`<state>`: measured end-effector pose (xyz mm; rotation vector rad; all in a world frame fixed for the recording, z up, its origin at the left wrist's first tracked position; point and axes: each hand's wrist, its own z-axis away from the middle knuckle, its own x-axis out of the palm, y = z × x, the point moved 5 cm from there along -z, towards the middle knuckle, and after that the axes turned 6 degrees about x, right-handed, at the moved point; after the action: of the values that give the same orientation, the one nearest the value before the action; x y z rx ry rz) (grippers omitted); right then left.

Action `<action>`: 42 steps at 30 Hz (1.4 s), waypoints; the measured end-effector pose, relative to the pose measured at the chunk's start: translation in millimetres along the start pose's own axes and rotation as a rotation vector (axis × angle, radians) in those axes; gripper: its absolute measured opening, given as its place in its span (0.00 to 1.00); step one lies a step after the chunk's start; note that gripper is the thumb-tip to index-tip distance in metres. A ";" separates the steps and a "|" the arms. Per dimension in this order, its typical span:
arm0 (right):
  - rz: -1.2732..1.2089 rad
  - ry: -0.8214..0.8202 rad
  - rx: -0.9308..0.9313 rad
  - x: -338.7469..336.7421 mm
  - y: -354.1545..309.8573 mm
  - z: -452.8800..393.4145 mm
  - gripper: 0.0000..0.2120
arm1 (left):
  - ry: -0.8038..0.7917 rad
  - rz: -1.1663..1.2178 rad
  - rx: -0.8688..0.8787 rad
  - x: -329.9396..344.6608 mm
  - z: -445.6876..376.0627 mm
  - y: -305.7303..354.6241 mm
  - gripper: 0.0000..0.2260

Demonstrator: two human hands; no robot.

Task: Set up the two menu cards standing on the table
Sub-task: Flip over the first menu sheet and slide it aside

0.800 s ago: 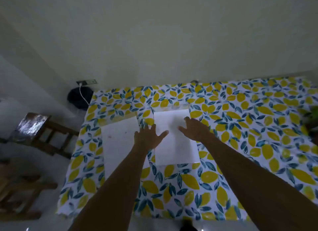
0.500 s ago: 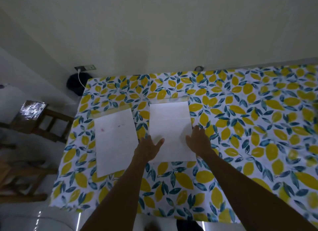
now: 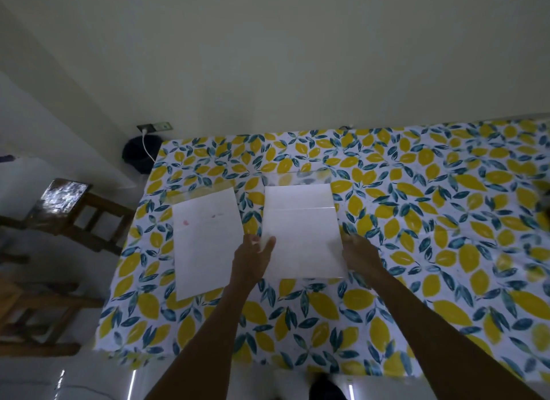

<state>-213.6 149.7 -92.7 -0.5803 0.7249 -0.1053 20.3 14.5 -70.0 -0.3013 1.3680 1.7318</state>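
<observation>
Two white menu cards lie flat on the lemon-print tablecloth (image 3: 416,250), each with a clear plastic strip at its far end. The left menu card (image 3: 205,242) has faint red marks and nothing touches it. The right menu card (image 3: 303,236) sits between my hands. My left hand (image 3: 253,259) is at its left edge, thumb over the card and fingers beside it. My right hand (image 3: 360,253) has its fingers curled at the card's right edge. The card still looks flat on the cloth.
The table's far edge meets a pale wall. A dark round object (image 3: 140,155) with a white cable sits off the far left corner below a wall socket (image 3: 156,127). Wooden chairs (image 3: 68,209) stand to the left of the table.
Both hands slid back toward me from the far part of the right card and spread to its left and right edges, where the fingers closed on it. The view shifted slightly.
</observation>
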 end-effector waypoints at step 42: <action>-0.202 0.384 -0.549 -76.6 -100.4 -23.8 0.10 | 0.281 0.084 0.404 -81.1 -70.7 98.6 0.09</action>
<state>-276.1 76.4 -7.6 -1.1789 1.0773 -0.2112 -28.9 -86.8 22.8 -0.2680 1.9198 1.4727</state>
